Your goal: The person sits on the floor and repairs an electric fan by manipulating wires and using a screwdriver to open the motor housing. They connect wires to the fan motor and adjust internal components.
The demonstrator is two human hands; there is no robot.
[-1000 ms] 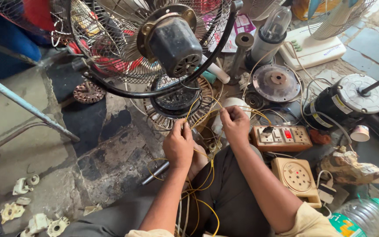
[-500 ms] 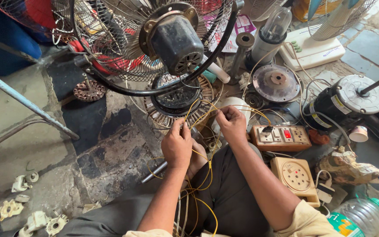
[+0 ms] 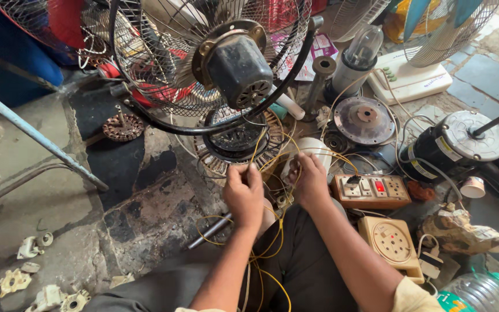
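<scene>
both hands are working thin yellow wires (image 3: 272, 231) over the lap, just below the black fan motor (image 3: 239, 69). left hand (image 3: 244, 193) is closing its fingers in a pinch on a wire end; right hand (image 3: 309, 182) is curling around another strand beside it, gripping loosely, exact fingertip contact hidden. wires are looping from the stator winding (image 3: 235, 141) down between the knees. they are looking light, springy and soft, likely kinking easily, and the thin ends probably slip, so pinching close to the tip is looking best. the fan motor and wire guard (image 3: 163, 75) are looking heavy and stiff, hanging right over the work and crowding it. to the right a switch board (image 3: 371, 192) is sitting just beside the right hand, a beige socket box (image 3: 391, 242) nearer the knee, and a big black motor (image 3: 454, 144) further off. a metal rod (image 3: 209, 231) is lying under the left wrist. white plastic bits (image 3: 30, 248) are lying well apart on the floor at left.
</scene>
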